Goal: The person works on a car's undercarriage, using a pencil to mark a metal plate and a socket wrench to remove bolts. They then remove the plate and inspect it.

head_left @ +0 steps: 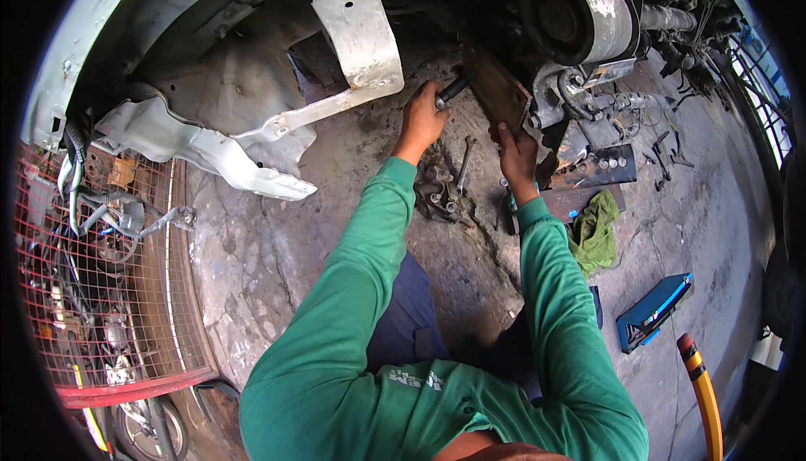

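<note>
My left hand (422, 120) is wrapped round a short dark cylindrical bar (453, 90), whose far end reaches toward a rusty flat metal plate (495, 87). The bar's full shape is hidden in shadow. On the plate's near edge, my right hand (517, 160) grips with the thumb on top and the fingers mostly hidden. Between my forearms, a wrench (464, 164) lies on the concrete beside a cluster of greasy metal parts (437, 188). A green cloth (594, 233) rests right of my right wrist, against dark metal blocks (594, 169) with round fittings on top.
Pale vehicle body panels (357, 33) hang overhead at the left and centre. A round drum-like part (588, 16) and axle parts stand at the far right. Red wire mesh (143, 276) borders the left. A blue case (655, 311) and a yellow handle (703, 394) are near right.
</note>
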Available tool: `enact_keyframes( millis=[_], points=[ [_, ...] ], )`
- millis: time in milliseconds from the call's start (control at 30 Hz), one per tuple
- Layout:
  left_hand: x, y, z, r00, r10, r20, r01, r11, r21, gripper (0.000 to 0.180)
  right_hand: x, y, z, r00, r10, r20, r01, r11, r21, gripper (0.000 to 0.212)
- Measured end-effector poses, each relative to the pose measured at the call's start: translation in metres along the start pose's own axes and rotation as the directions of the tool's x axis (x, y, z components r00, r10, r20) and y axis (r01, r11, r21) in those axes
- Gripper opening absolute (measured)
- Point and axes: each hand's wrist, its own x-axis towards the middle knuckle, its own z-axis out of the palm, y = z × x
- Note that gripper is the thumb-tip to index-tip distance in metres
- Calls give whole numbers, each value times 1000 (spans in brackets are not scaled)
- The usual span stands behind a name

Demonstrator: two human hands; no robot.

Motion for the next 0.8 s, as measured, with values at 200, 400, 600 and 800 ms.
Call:
enact_keyframes(
  millis=[200,400,600,800],
  points=[
    [-3,-34,11,788,-434,437,507,54,-861,20,6,9,2,995,-94,-31,96,993,63,35],
    [-21,-61,8,578,-426,696,714,-151,-684,6,14,29,1,995,43,89,-52,993,105,34],
    [-26,-57,3,502,-385,775,840,4,-542,9,15,38,15,990,74,119,-101,965,240,39],
    [-25,-43,-12,503,-321,802,860,95,-501,21,-3,30,19,880,398,258,-447,879,166,57]
  ],
)
